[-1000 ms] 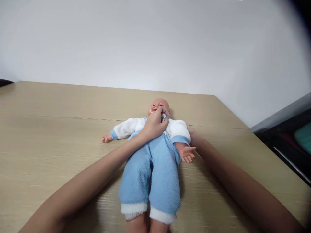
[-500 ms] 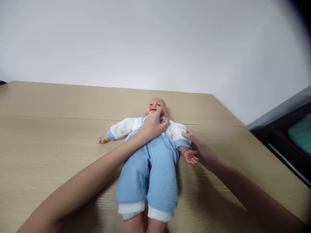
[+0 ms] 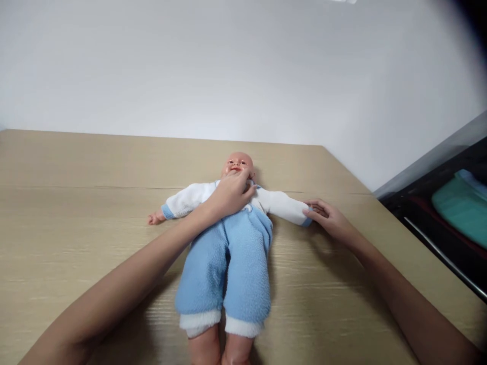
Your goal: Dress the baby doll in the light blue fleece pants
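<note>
A baby doll [image 3: 226, 263] lies on its back on the table, its head away from me and its legs running off the lower edge of the view. It wears light blue fleece trousers and a white top with blue cuffs. My left hand [image 3: 232, 191] is closed on the doll at the neck and upper chest, fingers bent by its chin and thumb at the collar. At the end of the outstretched sleeve [image 3: 287, 205] on the right, my right hand [image 3: 325, 215] pinches the blue cuff, and the doll's hand there is hidden. The other doll hand [image 3: 155, 218] shows on the left.
A pale wooden table [image 3: 76, 243] with a thin seam across it reaches back to a white wall [image 3: 190, 66]. Past the table's right edge is a dark piece of furniture with a teal cloth [image 3: 462, 208] on it.
My right hand has moved outward, and the doll's arm, bent toward its side before, now stretches out to the right. My left hand stays at the neck. The view has shifted slightly.
</note>
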`<state>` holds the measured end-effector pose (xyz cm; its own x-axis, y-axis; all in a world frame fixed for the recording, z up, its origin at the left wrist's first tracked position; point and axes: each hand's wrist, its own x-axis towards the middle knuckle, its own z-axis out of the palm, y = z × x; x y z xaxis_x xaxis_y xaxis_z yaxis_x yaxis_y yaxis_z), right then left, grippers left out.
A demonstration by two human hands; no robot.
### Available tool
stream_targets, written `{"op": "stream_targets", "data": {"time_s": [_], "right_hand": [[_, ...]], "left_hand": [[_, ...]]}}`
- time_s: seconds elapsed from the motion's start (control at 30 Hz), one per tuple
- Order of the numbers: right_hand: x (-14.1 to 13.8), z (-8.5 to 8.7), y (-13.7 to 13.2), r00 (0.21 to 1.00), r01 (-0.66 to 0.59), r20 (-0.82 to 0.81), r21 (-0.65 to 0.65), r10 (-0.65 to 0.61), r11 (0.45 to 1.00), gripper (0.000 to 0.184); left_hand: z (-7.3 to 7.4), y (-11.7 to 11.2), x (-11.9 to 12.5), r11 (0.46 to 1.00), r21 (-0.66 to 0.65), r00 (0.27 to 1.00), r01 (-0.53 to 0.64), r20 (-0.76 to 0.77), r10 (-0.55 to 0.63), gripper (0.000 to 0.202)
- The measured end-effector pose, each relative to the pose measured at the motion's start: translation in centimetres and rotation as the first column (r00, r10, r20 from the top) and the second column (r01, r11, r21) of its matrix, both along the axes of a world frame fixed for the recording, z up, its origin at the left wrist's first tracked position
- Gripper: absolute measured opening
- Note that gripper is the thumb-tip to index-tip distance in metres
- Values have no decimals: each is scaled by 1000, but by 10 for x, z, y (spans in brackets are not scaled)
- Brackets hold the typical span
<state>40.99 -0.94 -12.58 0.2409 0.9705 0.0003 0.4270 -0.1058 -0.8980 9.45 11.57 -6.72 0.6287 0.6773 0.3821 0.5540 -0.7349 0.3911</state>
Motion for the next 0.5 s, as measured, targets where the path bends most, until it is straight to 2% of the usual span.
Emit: {"op": "stream_targets", "data": {"time_s": [0.07, 0.13, 0.2, 0.23, 0.3, 0.37, 0.43, 0.5], "right_hand": [[-5, -1, -2, 984, 41, 167, 116, -60, 992, 47], [-22, 3, -8, 904, 57, 385, 323, -186, 945, 39], [-48, 10, -17, 819, -24, 509, 490, -264, 871, 32], [-63, 13, -21, 830, -76, 507, 518, -234, 852, 29], [-92, 15, -30, 921, -155, 387, 473, -47, 867, 29], [-115, 12, -34, 976, -210, 113, 301, 184, 930, 32], [-126, 5, -32, 943, -267, -159, 159, 291, 951, 34], [-126, 0, -26, 897, -304, -308, 93, 318, 948, 32]], "left_hand": [[-1, 0, -1, 999, 43, 1000, -12, 2, 11, 15], [-1, 0, -2, 996, 87, 999, -34, -1, 34, 16], [0, -2, -3, 989, 142, 999, -46, -14, 48, 18], [2, -4, -3, 985, 165, 999, -42, -23, 46, 19], [6, -8, -3, 981, 196, 1000, -8, -26, 14, 20], [11, -14, -3, 979, 192, 998, 62, -8, -62, 20], [14, -20, -1, 977, 154, 989, 148, -3, -149, 20], [15, -25, 2, 973, 92, 977, 211, -14, -211, 21]]}}
